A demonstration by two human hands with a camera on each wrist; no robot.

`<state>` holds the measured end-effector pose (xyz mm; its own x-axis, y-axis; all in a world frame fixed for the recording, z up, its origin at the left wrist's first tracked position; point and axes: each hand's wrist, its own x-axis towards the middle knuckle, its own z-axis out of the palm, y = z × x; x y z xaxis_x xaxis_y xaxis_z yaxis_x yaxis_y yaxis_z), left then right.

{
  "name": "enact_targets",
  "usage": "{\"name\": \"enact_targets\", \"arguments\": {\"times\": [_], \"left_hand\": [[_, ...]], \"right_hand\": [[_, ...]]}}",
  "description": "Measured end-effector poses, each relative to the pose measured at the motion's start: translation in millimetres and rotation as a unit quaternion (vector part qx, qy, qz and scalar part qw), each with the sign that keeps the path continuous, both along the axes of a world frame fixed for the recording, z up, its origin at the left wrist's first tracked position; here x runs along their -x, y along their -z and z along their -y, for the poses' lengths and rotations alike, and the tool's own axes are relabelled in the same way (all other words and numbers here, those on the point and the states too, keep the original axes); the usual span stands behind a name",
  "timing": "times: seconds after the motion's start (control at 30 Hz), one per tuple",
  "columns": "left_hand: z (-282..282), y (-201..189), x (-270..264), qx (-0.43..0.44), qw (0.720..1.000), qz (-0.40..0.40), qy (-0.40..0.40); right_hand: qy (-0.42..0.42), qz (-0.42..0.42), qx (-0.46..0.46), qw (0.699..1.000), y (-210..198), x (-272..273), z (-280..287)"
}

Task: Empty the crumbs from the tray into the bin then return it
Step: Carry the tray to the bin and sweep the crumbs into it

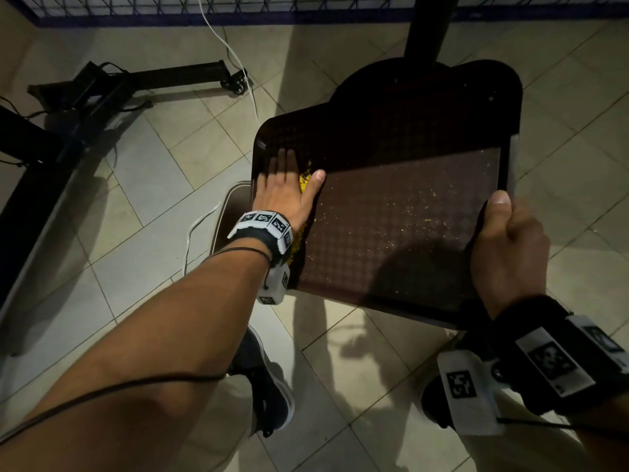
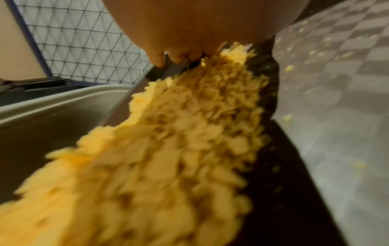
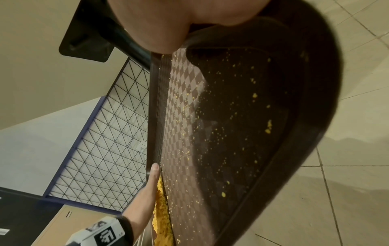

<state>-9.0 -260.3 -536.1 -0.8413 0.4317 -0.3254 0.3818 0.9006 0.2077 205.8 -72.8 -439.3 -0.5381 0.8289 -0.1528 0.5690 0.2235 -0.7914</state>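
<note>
Emptying under way: right hand [image 1: 507, 247] clamps the tray [image 1: 408, 212], tilted over the bin [image 1: 231, 212], while the flat, open-fingered left hand [image 1: 286, 185] sweeps the crumbs [image 2: 168, 149] over its low edge; scattered specks remain, and the tray's return is not yet begun.

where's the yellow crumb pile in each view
Head: the crumb pile peeks out left of centre, between the left hand's thumb and fingers.
Left wrist: fills the centre and lower left.
Right wrist: a strip at bottom centre.
Shared landmark: the tray's checkered floor.
</note>
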Motion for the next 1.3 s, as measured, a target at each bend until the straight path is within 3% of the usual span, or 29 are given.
{"name": "enact_targets", "arguments": {"times": [0.17,0.53,0.63,0.8,1.1,1.3], "left_hand": [[43,13,1,0.047,0.999,0.018,-0.015],[97,35,-75,0.004,0.994,0.089,-0.068],[106,32,-81,-0.013,0.994,0.077,-0.076],[79,14,-68,-0.065,0.995,0.005,-0.072],[-26,-13,-36,-0.109,0.992,-0.048,0.029],[-3,2,-21,-0.054,0.998,-0.033,-0.014]], "right_hand": [[0.0,-0.006,-0.005,1.0,1,-1,0],[-0.008,-0.011,-0.014,1.0,1,3,8],[-0.018,-0.017,-0.022,0.999,1,3,11],[-0.015,-0.027,-0.016,0.999,-2,4,11],[-0.011,-0.016,-0.003,1.0,3,3,7],[-0.009,-0.018,0.0,1.0,2,2,5]]}}
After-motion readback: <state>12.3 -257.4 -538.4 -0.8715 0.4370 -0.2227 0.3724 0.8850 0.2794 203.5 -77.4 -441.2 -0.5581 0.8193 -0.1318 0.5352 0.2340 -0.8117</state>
